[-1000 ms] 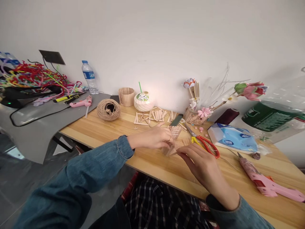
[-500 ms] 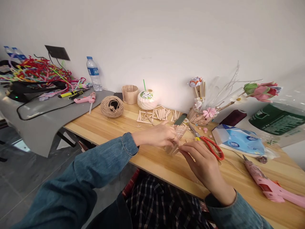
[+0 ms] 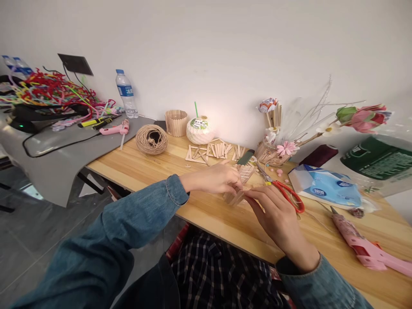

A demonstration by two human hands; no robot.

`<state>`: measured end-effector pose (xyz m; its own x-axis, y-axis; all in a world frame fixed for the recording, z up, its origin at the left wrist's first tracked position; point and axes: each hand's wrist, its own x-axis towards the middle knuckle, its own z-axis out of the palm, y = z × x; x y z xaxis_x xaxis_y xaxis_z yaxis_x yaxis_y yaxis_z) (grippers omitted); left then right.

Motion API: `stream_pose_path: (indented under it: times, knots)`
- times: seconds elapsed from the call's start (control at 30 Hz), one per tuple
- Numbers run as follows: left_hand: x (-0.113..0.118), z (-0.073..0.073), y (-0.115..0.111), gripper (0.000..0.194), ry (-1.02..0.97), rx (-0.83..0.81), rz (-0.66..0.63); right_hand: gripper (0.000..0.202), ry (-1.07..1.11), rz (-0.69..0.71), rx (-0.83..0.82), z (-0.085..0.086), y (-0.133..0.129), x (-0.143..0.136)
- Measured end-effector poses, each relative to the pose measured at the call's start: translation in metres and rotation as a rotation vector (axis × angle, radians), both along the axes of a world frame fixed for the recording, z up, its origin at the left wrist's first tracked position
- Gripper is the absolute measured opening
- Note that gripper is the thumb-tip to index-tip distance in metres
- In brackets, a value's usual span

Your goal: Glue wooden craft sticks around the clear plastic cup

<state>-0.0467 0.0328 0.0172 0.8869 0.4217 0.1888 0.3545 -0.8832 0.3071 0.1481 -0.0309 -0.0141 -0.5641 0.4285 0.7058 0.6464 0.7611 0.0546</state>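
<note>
Close to the table's front edge, both hands work at a small craft-stick piece (image 3: pixel 247 172) made of pale wooden sticks set side by side. My left hand (image 3: pixel 222 178) reaches over it from the left, fingers bent down and closed on its near part. From the right, my right hand (image 3: pixel 273 212) pinches the same near end, thumb and fingertips together. The fingers hide where they meet the sticks, so glue or a loose stick there cannot be made out. Red-handled scissors (image 3: pixel 291 195) lie just beyond my right hand, beside a dark green strip (image 3: pixel 246 157).
Loose craft sticks (image 3: pixel 220 150) lie behind the hands. A twine ball (image 3: pixel 152 139), a round craft-stick cup (image 3: pixel 176 123) and a white coconut (image 3: pixel 199 130) stand farther back. To the right are a tissue pack (image 3: pixel 328 186), a pink glue gun (image 3: pixel 363 249) and a flower-filled holder (image 3: pixel 273 154).
The view has tilted and shifted slightly, so the background sits a little higher. Both hands keep nearly the same place and grip on the craft-stick piece.
</note>
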Motion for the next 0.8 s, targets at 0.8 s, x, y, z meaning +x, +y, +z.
stream_pose_path:
  times: [0.8]
  knots:
    - [0.004,0.000,0.010,0.012,-0.014,-0.054,-0.050,0.019,-0.052,-0.010,0.013,-0.001,0.002,0.001]
